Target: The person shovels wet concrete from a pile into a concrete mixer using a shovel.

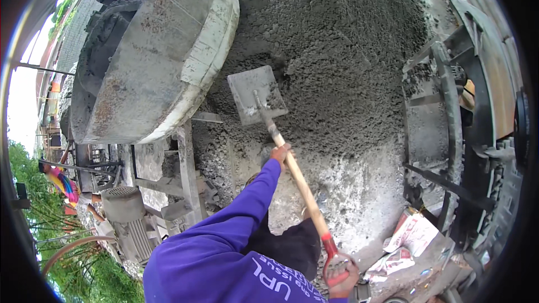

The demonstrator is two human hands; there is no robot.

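Observation:
A shovel with a square grey blade [251, 87] and a long wooden shaft [304, 186] runs from the middle of the view down to the lower right. My left hand [282, 156] is wrapped round the shaft not far behind the blade. At the other end, my right hand [343, 280] grips the red D-shaped handle [330, 252]. The blade lies at the near left edge of a large heap of dark, damp-looking mix [337, 62]. Only a little grey material shows on the blade.
A big round mixer drum [151, 62] on a metal stand looms at the left, with a motor [129, 216] below it. Metal frames [449, 118] line the right side. Torn paper sacks [412, 235] lie at the lower right on the pale, dusty floor [359, 191].

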